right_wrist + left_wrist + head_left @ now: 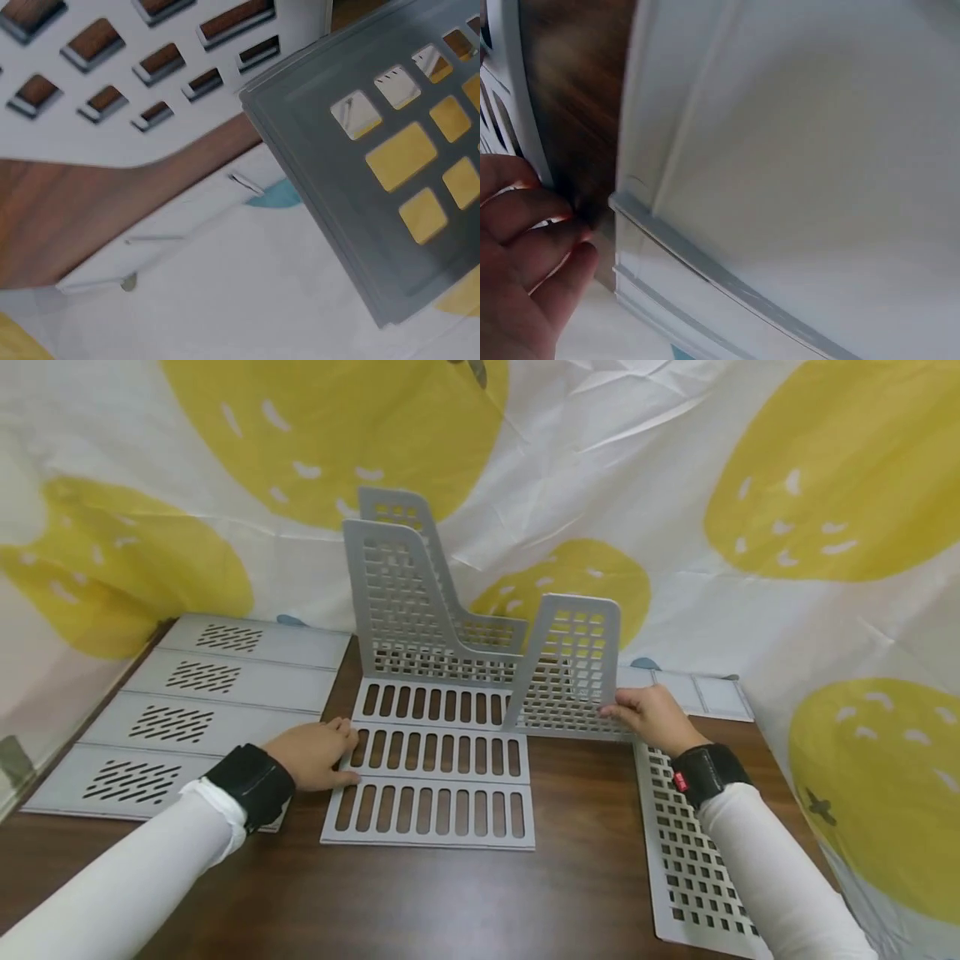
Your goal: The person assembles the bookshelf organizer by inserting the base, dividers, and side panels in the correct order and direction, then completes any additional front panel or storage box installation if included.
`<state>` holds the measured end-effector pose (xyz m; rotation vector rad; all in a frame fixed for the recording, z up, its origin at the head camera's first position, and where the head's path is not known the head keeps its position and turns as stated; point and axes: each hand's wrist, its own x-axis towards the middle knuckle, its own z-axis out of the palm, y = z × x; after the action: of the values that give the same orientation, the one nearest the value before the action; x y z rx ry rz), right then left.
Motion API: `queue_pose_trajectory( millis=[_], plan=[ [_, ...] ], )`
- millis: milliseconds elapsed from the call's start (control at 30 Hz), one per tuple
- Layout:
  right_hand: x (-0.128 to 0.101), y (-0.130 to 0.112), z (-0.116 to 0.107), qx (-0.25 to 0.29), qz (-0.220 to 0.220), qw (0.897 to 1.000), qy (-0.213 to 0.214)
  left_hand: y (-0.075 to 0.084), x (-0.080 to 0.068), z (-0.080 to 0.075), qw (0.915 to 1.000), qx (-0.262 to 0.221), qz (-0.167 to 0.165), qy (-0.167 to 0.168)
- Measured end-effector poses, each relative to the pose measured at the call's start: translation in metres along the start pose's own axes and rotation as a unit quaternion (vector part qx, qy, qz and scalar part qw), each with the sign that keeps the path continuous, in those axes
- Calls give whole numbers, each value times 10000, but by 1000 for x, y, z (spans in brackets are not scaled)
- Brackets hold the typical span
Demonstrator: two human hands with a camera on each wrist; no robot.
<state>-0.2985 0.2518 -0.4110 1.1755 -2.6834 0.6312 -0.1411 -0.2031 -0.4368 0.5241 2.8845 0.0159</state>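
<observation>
Grey lattice panel (566, 670), pinched by the right hand (656, 717), wants holding upright; the left hand (313, 753), grasping nothing, should steady the slotted panel (442, 780) at its edge.

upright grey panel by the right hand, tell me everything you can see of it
The upright panel looks like thin light grey plastic, with solid borders, rounded upper corners and rows of small rectangular holes; the patterned cloth shows through the upper ones. It is narrower at the top, its left edge slanting. The right hand pinches its right edge, low down. In the head view its lower left corner overlaps the slotted panel; whether they touch is unclear.
</observation>
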Motion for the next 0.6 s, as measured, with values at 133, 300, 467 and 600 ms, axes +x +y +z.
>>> queue_pose_trajectory(
  millis=[133,300,467,600],
  plan=[
    [2,0,4,35,23,9999,126,-2,2,0,10000,-38,-16,-56],
    [1,0,8,75,77,9997,208,-2,2,-2,9999,24,107,-17],
    [4,-4,16,77,53,9992,393,-1,1,-2,9999,66,91,-106],
    [16,-16,26,198,-205,9987,416,1,4,1,9999,82,-27,-108]
  ],
)
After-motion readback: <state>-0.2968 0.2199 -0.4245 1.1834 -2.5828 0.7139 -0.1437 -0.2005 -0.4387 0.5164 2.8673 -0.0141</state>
